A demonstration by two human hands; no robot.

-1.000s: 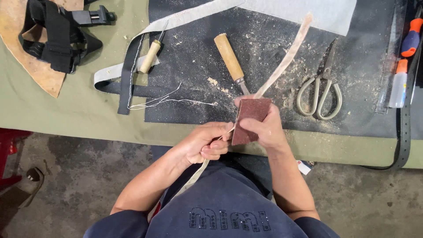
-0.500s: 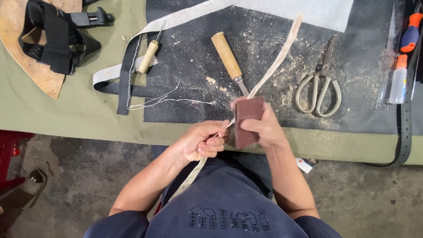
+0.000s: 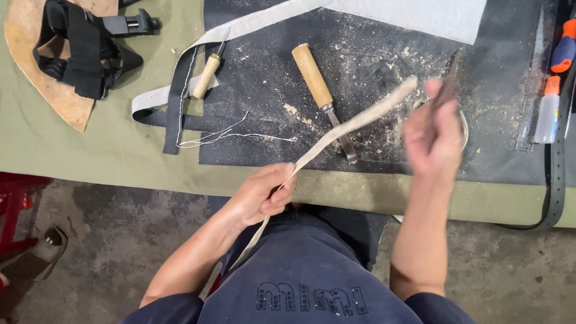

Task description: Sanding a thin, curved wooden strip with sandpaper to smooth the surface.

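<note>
My right hand (image 3: 435,135) is motion-blurred over the dark mat (image 3: 384,90), closed on something thin and dark I cannot identify. My left hand (image 3: 264,195) pinches the pale leather strip (image 3: 354,123) at the bench (image 3: 120,150) edge. The strip runs diagonally, its far end up-right near a wooden-handled tool (image 3: 321,90), its near end hidden behind my lap.

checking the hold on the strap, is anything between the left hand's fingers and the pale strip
Nothing visible. The left hand pinches the pale strip directly at the table edge, and the strip runs free over the dark mat, crossing above the wooden-handled tool. The blurred right hand is off the strip, holding something dark.
</note>
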